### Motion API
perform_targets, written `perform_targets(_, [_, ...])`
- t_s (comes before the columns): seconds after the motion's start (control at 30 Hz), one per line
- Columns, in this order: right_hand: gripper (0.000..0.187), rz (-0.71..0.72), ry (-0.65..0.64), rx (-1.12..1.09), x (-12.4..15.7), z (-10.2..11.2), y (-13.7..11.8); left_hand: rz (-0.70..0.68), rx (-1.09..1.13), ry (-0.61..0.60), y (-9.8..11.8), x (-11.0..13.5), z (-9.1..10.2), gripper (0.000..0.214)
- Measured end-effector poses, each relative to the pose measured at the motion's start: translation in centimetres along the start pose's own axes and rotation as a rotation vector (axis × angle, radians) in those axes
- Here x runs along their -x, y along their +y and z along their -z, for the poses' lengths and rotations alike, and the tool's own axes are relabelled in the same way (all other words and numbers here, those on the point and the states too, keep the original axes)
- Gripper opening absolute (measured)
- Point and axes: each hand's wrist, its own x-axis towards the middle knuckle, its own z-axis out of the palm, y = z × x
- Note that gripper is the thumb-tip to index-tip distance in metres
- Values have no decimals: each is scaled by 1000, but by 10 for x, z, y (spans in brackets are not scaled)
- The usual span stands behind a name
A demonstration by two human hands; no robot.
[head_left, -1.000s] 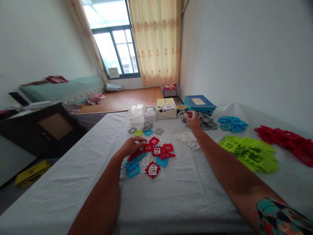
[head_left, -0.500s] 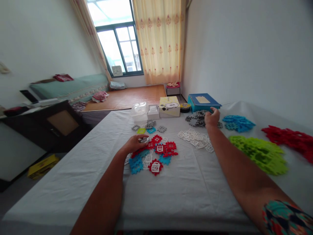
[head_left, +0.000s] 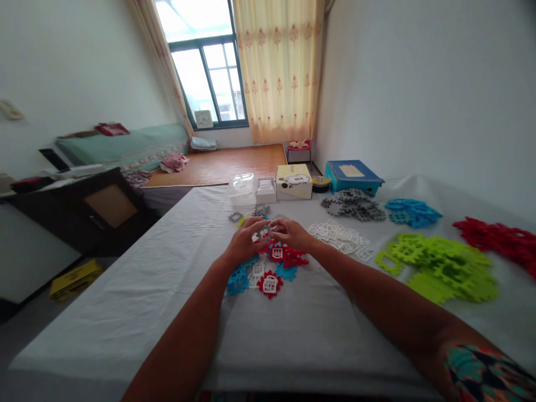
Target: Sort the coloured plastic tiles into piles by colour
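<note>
My left hand [head_left: 245, 241] and my right hand [head_left: 293, 233] meet above the middle of the white-covered table [head_left: 293, 329]. Both pinch a small grey interlocking tile [head_left: 265, 233] held between their fingertips. Right below them lies a joined cluster of red, blue and white tiles [head_left: 270, 268]. Both forearms stretch in from the near edge.
Sorted heaps lie to the right: white tiles [head_left: 341, 234], grey tiles [head_left: 354, 204], blue tiles [head_left: 412, 212], green tiles [head_left: 439, 265], red tiles [head_left: 500, 237]. A clear tub [head_left: 243, 187], a yellow-white box [head_left: 293, 182] and a blue box [head_left: 352, 175] stand at the far edge.
My right hand has come back from the grey heap at the far right to the middle. It now meets my left hand, which has lifted slightly off the cluster.
</note>
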Motion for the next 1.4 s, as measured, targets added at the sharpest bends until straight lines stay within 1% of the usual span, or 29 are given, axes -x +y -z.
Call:
perform_targets(0.07, [29,-2,37,-10,-2,7,6,3,12,-20,-1,0,0,58])
perform_targets(0.13, [32,-33,139,2,-5,26,14,10,26,-26,-5,0,1,55])
perform_targets(0.17, [33,-53,217,30,-7,40,19,13,29,-23,-7,0,2,51])
perform_targets(0.23, [37,-88,406,147,-7,73,29,19,25,-13,-12,0,3,41])
perform_targets(0.3, [37,-117,593,339,-2,112,39,26,17,-6,-16,0,4,34])
perform_targets(0.33, [37,-138,648,439,3,132,44,28,14,-4,-17,0,4,32])
perform_targets(0.37, [36,-163,659,526,10,151,50,29,14,-6,-18,1,4,31])
perform_targets(0.4, [34,-190,625,592,18,169,55,29,16,-10,-18,1,4,30])
perform_targets(0.47, [30,-250,484,656,34,199,64,35,21,-21,-18,1,4,28])
perform_targets(0.53, [26,-302,368,674,47,219,73,42,26,-30,-19,1,3,26])
perform_targets(0.6, [22,-345,334,711,55,230,80,46,30,-34,-21,2,2,25])
perform_targets(0.7, [14,-409,345,803,57,234,84,48,23,-25,-28,3,1,25])
perform_targets(0.83, [12,-490,448,985,54,230,79,104,-47,27,-44,4,5,25])
perform_targets(0.9, [15,-496,479,1050,53,227,74,189,-109,68,-51,5,11,27])
perform_targets(0.93, [16,-497,473,1068,52,225,72,248,-139,88,-55,5,14,28])
perform_targets(1.0, [16,-500,413,1088,49,222,69,379,-188,121,-59,7,22,30])
perform_targets(1.07, [17,-491,344,1107,46,218,67,494,-225,124,-61,8,31,31])
perform_targets(1.1, [17,-480,325,1116,43,216,66,538,-235,100,-61,9,36,31])
perform_targets(1.13, [19,-462,315,1123,41,214,65,568,-231,52,-60,10,40,30])
perform_targets(1.2, [22,-410,315,1130,35,207,62,589,-173,-114,-59,12,48,29])
perform_targets(1.27, [24,-358,308,1116,29,197,55,573,-92,-296,-58,15,53,36])
perform_targets(1.3, [24,-332,296,1103,26,191,51,558,-62,-366,-57,16,55,42])
perform_targets(1.33, [24,-310,280,1090,23,184,46,544,-39,-417,-57,18,57,46])
perform_targets(1.4, [24,-273,240,1071,18,167,38,518,-5,-474,-57,20,59,47])
